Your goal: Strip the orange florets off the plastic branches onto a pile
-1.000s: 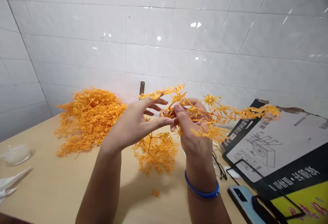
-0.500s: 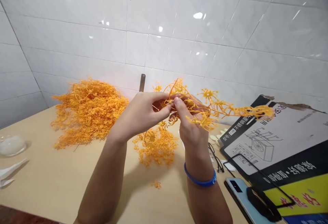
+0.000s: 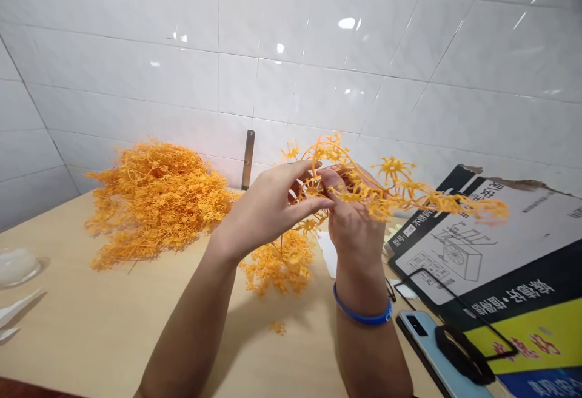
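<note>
Between my hands hangs a bundle of orange plastic flower stems [image 3: 400, 188], its strands trailing to the right. My right hand [image 3: 357, 222] is closed round the bundle, with a blue band on the wrist. From the left, my left hand [image 3: 277, 204] pinches at the near part of the same stems with thumb and fingers. Below the hands a small pile of orange flower pieces [image 3: 279, 264] lies on the table. A large heap of orange flower stems [image 3: 159, 201] sits at the left.
On the wooden table [image 3: 104, 325] are a printed cardboard box [image 3: 491, 252] and a light blue phone [image 3: 425, 340] with a black strap at the right. White scraps [image 3: 18, 310] lie far left. A dark metal strip [image 3: 248, 158] leans at the tiled wall.
Both hands have moved slightly right with the orange stems. My left hand's thumb and fingers are a little farther apart, and the strands reach farther right.
</note>
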Demonstrator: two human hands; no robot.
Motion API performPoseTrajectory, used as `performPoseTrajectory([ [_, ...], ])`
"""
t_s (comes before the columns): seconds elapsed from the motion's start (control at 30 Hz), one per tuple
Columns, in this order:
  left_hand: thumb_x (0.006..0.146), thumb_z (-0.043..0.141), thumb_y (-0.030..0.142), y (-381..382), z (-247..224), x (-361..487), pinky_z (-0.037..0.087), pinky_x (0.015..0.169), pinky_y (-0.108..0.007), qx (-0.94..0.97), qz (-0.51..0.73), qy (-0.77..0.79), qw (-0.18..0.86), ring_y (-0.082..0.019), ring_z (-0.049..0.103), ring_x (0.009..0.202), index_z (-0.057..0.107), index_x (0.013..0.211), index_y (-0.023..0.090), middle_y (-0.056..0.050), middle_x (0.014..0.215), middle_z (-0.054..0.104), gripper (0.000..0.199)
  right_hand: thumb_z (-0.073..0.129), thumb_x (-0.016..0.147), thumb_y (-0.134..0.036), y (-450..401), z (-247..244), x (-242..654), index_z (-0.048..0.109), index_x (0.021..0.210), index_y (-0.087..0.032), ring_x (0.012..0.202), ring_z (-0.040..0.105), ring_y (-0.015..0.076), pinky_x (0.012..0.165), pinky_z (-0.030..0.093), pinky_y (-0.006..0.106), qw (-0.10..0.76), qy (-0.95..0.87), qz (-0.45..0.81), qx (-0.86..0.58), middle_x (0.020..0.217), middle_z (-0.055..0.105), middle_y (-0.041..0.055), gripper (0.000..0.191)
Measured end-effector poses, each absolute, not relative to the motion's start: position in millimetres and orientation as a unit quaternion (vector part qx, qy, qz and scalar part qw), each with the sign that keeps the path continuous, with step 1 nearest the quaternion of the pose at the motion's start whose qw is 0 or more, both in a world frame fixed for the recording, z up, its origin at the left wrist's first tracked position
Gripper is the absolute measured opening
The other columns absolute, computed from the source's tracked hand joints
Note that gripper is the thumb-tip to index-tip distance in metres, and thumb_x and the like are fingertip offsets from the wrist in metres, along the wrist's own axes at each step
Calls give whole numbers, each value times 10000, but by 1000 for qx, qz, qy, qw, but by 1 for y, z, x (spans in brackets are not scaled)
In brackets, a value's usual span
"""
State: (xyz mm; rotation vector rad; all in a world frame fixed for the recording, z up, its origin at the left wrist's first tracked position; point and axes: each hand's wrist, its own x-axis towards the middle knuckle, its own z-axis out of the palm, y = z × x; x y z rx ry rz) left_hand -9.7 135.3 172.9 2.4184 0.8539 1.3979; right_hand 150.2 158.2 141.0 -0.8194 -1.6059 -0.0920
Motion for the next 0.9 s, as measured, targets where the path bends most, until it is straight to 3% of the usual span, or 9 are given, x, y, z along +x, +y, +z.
performPoseTrajectory([
  [0.2,957,478,274,138,172,-14,436,618,-246,831,451,321,47,-126,609,691,658,902,167,-26,796,699,216,596,913,-339,159,148,130,624,777,-236,626,622,159,592,554,313,693,-653,134,-276,714,635,8,172],
  [0.33,978,427,252,139,171,-14,482,670,-246,824,468,314,59,-132,655,756,680,901,170,-33,831,721,277,617,897,-358,159,146,127,657,858,-233,607,631,153,548,553,296,720,-624,144,-269,732,661,7,136],
  [0.47,931,538,271,142,170,-13,531,713,-242,771,556,301,74,-145,683,837,712,956,181,-49,927,748,197,623,888,-370,158,146,130,674,882,-232,638,654,160,545,560,295,740,-598,131,-279,780,676,25,147],
  [0.67,858,646,264,145,170,-10,552,680,-235,710,630,298,100,-129,673,761,715,841,171,-38,825,735,117,609,892,-378,157,147,131,675,957,-245,736,673,146,588,569,271,716,-629,186,-239,925,689,23,161],
  [0.9,815,695,292,147,170,-7,559,693,-236,685,655,295,124,-142,661,838,649,783,177,-41,872,707,128,697,831,-344,164,146,130,676,991,-249,525,540,71,497,486,230,695,-634,270,-203,725,617,-42,187],
])
